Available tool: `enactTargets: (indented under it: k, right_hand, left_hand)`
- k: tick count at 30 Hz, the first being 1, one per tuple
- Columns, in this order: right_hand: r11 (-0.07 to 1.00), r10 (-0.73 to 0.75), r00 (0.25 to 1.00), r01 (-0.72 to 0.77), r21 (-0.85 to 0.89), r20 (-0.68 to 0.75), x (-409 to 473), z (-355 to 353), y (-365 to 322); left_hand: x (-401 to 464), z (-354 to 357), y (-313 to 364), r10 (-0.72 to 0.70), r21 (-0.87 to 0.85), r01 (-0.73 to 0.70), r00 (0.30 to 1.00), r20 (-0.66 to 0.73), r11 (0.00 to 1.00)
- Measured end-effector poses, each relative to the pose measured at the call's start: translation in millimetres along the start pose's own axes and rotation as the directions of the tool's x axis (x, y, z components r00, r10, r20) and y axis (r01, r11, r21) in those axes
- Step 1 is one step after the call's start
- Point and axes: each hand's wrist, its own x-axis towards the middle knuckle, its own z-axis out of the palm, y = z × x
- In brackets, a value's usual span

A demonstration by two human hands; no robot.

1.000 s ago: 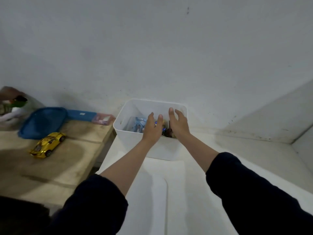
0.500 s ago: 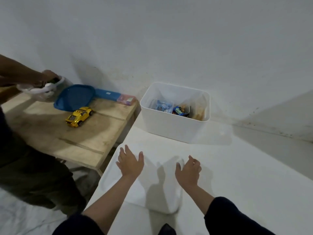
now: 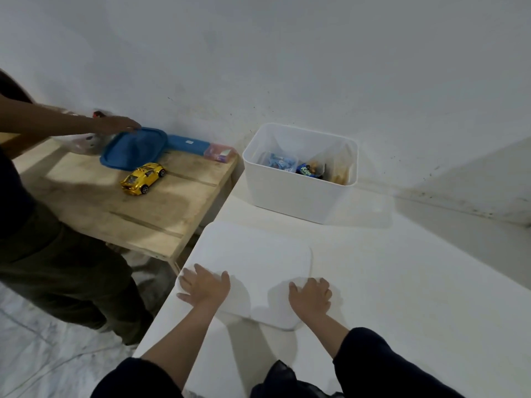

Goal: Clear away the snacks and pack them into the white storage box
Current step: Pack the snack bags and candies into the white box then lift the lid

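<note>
Left hand (image 3: 205, 285) and right hand (image 3: 311, 295) lie spread, palms down, on the near corners of the white lid (image 3: 255, 262), gripping nothing. Beyond it the box (image 3: 298, 193) stands open, snacks (image 3: 296, 166) inside.

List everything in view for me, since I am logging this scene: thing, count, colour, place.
storage box: 1, white, open, on the white surface near the wall
snacks: several packets, blue and brown, inside the box
lid: 1, white, flat on the white surface before the box
wooden table: 1, light brown, at left
toy car: 1, yellow, on the wooden table
blue lid: 1, at the table's back
another person's hand: 1, at the blue lid
left hand: 1, open, at the white lid's near left corner
right hand: 1, open, at its near right edge
</note>
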Motion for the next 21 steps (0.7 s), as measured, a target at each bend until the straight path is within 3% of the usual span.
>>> enactTargets:
  k: [7, 12, 15, 21]
  right_hand:
    - [0.994, 0.093, 0.996, -0.093, 0.060, 0.013, 0, -7, -7]
    - [0.932, 0.174, 0.984, -0.156, 0.329, -0.028, -5, -19, -6]
    - [0.882, 0.120, 0.991, -0.077, 0.464, -0.065, -7, -30, -5]
    - [0.857, -0.140, 0.947, 0.262, 0.443, -0.290, -14, -64, -37]
  left_hand:
    - [7, -12, -11, -0.096, -0.056, 0.093, 0.994, -0.051, 0.994]
    - [-4, -14, -11, -0.142, -0.165, 0.132, 0.989, -0.050, 0.977]
    - [-7, -18, -13, -0.128, -0.320, 0.108, 0.991, -0.044, 0.941]
    - [6, -51, 23, -0.037, -0.474, -0.089, 0.968, -0.249, 0.876]
